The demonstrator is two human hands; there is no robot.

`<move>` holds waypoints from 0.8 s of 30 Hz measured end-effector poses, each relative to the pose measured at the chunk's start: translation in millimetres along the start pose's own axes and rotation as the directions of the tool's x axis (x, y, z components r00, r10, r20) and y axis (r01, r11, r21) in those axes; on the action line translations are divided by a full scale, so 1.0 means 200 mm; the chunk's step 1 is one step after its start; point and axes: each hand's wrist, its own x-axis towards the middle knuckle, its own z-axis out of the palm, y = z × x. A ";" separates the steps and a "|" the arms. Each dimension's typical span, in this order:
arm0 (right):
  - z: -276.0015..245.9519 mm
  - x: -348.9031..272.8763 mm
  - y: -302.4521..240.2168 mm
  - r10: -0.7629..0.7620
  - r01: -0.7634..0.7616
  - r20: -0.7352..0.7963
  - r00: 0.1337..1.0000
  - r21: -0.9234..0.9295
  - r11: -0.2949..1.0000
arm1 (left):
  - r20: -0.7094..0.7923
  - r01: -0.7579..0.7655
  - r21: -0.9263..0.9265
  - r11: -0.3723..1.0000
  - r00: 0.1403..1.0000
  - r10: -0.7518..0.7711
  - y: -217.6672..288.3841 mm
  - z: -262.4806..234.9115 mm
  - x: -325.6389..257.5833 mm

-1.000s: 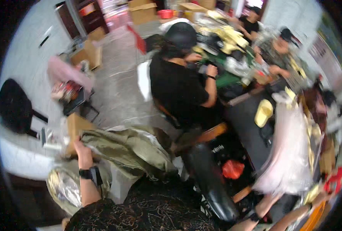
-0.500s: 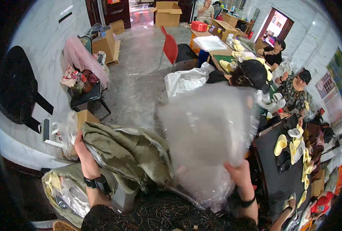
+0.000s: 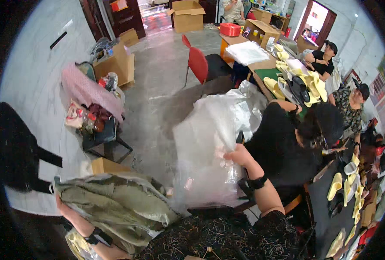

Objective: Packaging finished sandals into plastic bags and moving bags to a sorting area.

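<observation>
My right hand grips the edge of a large clear plastic bag, which hangs in front of me and is blurred by motion. At the left, my left hand is closed on the rim of an olive-green woven sack. The sack is spread between that hand and my body, and some of my left fingers are hidden behind its edge. Below my left forearm, pale yellow and clear wrapped items show in part.
A person in black bends close at my right, beside a dark table with yellow slippers. A whitish bag lies behind the plastic. Ahead stand a red-backed chair and a cardboard box; a loaded chair is at left.
My right hand has swung left and upward with the plastic bag. My left hand has moved left and down, spreading the sack wider. The person in black now shows more fully.
</observation>
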 end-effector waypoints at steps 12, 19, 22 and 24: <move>-0.73 1.13 -0.13 0.167 0.077 -0.580 0.797 0.372 0.925 | -0.188 0.116 0.013 0.993 0.976 -0.111 -0.45 0.58 1.28; -1.06 1.51 -0.40 0.331 -0.057 -0.767 0.550 0.361 0.931 | 0.056 -0.008 0.062 0.998 0.998 0.005 -1.18 0.90 2.51; -1.18 1.66 -0.58 0.365 0.019 -0.831 0.419 0.410 0.912 | 0.060 -0.070 0.106 0.992 0.996 0.064 -1.32 1.23 2.93; -1.27 1.76 -0.74 0.390 0.000 -0.848 0.359 0.418 0.909 | 0.146 -0.403 0.575 0.712 0.907 0.396 -1.33 1.49 3.03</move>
